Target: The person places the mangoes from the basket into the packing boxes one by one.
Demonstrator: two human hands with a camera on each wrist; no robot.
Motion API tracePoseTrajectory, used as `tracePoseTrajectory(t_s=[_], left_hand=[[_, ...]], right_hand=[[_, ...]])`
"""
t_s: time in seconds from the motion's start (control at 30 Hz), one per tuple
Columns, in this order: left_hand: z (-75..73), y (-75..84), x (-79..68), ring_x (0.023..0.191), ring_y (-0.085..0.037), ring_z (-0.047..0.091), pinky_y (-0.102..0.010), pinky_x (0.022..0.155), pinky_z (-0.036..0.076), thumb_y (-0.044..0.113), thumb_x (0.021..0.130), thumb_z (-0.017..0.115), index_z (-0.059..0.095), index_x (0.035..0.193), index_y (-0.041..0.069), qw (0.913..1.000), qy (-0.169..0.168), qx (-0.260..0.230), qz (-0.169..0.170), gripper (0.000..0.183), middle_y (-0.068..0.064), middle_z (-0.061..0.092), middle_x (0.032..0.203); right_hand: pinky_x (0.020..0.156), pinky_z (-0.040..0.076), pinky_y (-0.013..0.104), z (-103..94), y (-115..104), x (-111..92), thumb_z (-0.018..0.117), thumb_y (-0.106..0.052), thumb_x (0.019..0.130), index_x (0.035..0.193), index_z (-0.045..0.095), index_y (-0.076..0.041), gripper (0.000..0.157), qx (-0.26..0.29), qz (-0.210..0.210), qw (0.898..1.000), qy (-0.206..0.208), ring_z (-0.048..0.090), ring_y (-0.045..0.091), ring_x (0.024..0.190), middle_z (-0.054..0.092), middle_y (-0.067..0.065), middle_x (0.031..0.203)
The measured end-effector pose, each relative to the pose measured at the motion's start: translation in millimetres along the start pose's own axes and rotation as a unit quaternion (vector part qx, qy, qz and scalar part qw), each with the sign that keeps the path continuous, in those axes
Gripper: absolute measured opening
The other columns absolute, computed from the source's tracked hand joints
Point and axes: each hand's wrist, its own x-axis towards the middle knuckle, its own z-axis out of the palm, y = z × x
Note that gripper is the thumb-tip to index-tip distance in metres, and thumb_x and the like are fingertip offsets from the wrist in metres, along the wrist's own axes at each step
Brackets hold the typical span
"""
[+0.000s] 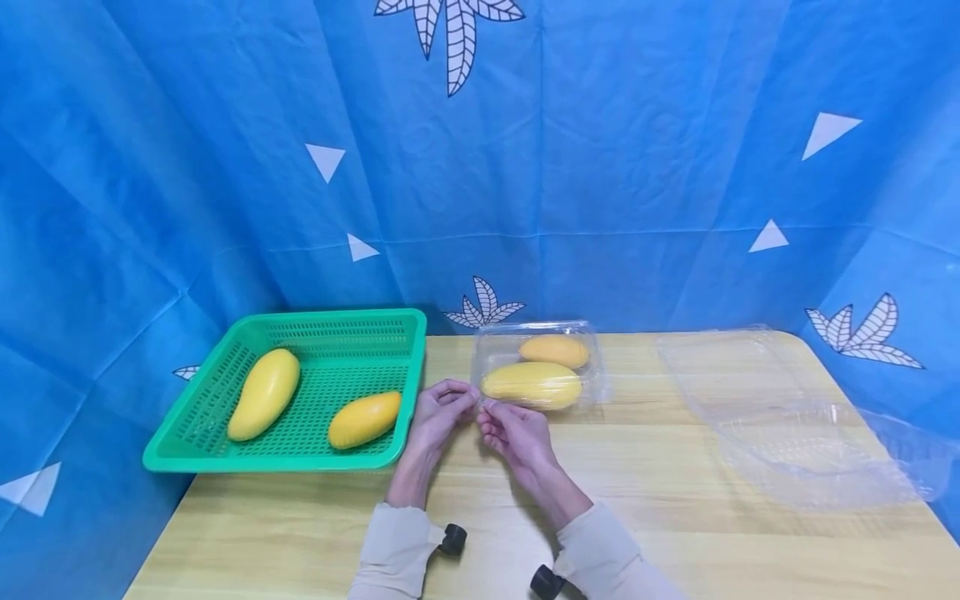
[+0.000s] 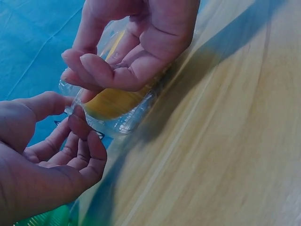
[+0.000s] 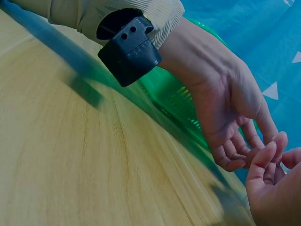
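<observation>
A lidded clear plastic box [image 1: 495, 340] stands near the table's back edge, holding a long yellow mango [image 1: 532, 385] and a smaller orange-yellow mango [image 1: 555, 351] behind it. At its front left corner my left hand [image 1: 435, 421] pinches the plastic edge between thumb and index finger, its other fingers curled. My right hand [image 1: 525, 442] meets it at the same corner, thumb and forefinger pinching the edge. The left wrist view shows the box corner [image 2: 70, 109] at the left fingertips, with the right hand [image 2: 141, 47] just above. Fingers hide part of that corner.
Left of the hands is a green basket [image 1: 416, 358] with a yellow mango [image 1: 264, 394] and an orange-yellow mango [image 1: 365, 420] inside. An open clear plastic box [image 1: 810, 450] lies at the right, reaching the table's edge. A blue curtain [image 1: 600, 167] hangs behind.
</observation>
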Motion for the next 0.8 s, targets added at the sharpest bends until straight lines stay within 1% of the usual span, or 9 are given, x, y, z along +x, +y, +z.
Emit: tracePoseTrajectory(t_s=[0.13, 0.23, 0.37, 0.47, 0.57, 0.67, 0.7, 0.8], left_hand=[[-0.3, -0.5, -0.2, 0.075, -0.015, 0.063, -0.028, 0.072, 0.054, 0.000, 0.092, 0.072, 0.069, 0.102, -0.004, 0.9999, -0.003, 0.011, -0.009, 0.011, -0.006, 0.073, 0.086], [-0.1, -0.7, 0.3, 0.075, -0.016, 0.064, -0.030, 0.073, 0.056, 0.002, 0.094, 0.070, 0.068, 0.105, -0.007, 0.9995, -0.013, 0.026, -0.015, 0.015, -0.006, 0.072, 0.086], [1.7, -0.8, 0.5, 0.082, -0.021, 0.065, -0.036, 0.083, 0.058, 0.008, 0.095, 0.070, 0.069, 0.107, -0.009, 0.9985, -0.023, 0.046, -0.018, 0.021, -0.009, 0.069, 0.092], [3.2, -0.9, -0.2, 0.089, -0.023, 0.064, -0.041, 0.092, 0.057, 0.010, 0.096, 0.070, 0.069, 0.106, -0.009, 0.9980, -0.020, 0.058, -0.016, 0.022, -0.011, 0.068, 0.100], [4.6, -1.6, 0.3, 0.097, -0.022, 0.063, -0.042, 0.099, 0.054, 0.008, 0.096, 0.068, 0.069, 0.106, -0.010, 0.9987, -0.016, 0.047, -0.014, 0.020, -0.016, 0.065, 0.113], [5.9, -2.7, 1.6, 0.111, -0.025, 0.059, -0.038, 0.101, 0.053, 0.004, 0.096, 0.065, 0.067, 0.105, -0.011, 0.9994, -0.019, 0.025, -0.015, 0.018, -0.021, 0.059, 0.130], [6.4, -3.2, 2.0, 0.116, -0.027, 0.057, -0.036, 0.102, 0.052, 0.004, 0.095, 0.064, 0.066, 0.103, -0.010, 0.9995, -0.021, 0.019, -0.016, 0.016, -0.022, 0.056, 0.135], [7.2, -4.0, 2.3, 0.128, -0.032, 0.051, -0.033, 0.103, 0.051, 0.003, 0.095, 0.061, 0.064, 0.098, -0.008, 0.9994, -0.029, 0.007, -0.018, 0.011, -0.023, 0.050, 0.144]], right_hand=[[0.068, 0.057, 0.023, -2.8, -1, -1, 0.069, -0.012, 0.097, 0.111, 0.069, 0.007, 0.024, -0.002, 0.005, 1.000, -0.021, 0.065, 0.012, 0.072, 0.073, 0.008, 0.086], [0.069, 0.057, 0.023, -6.5, -3, -4, 0.067, -0.015, 0.099, 0.116, 0.066, 0.009, 0.029, -0.014, 0.008, 0.999, -0.041, 0.065, 0.012, 0.074, 0.073, 0.009, 0.090], [0.071, 0.058, 0.025, -16.3, -10, -12, 0.065, -0.014, 0.100, 0.123, 0.061, 0.012, 0.035, -0.052, 0.008, 0.996, -0.065, 0.066, 0.015, 0.077, 0.073, 0.011, 0.094], [0.077, 0.058, 0.028, -25.4, -19, -21, 0.065, -0.013, 0.100, 0.126, 0.059, 0.012, 0.036, -0.086, 0.007, 0.993, -0.086, 0.068, 0.018, 0.084, 0.072, 0.012, 0.099], [0.088, 0.058, 0.034, -31.4, -31, -32, 0.065, -0.015, 0.100, 0.127, 0.057, 0.010, 0.037, -0.120, 0.005, 0.987, -0.106, 0.068, 0.021, 0.094, 0.070, 0.013, 0.105], [0.099, 0.054, 0.043, -33.3, -46, -43, 0.064, -0.016, 0.100, 0.128, 0.055, 0.010, 0.039, -0.166, -0.009, 0.979, -0.115, 0.067, 0.025, 0.103, 0.068, 0.015, 0.111], [0.101, 0.053, 0.046, -33.6, -52, -47, 0.064, -0.016, 0.101, 0.129, 0.055, 0.011, 0.040, -0.185, -0.018, 0.976, -0.115, 0.067, 0.026, 0.104, 0.068, 0.016, 0.112], [0.101, 0.053, 0.047, -35.1, -69, -58, 0.064, -0.015, 0.099, 0.128, 0.056, 0.011, 0.039, -0.242, -0.049, 0.962, -0.113, 0.067, 0.029, 0.105, 0.067, 0.019, 0.114]])
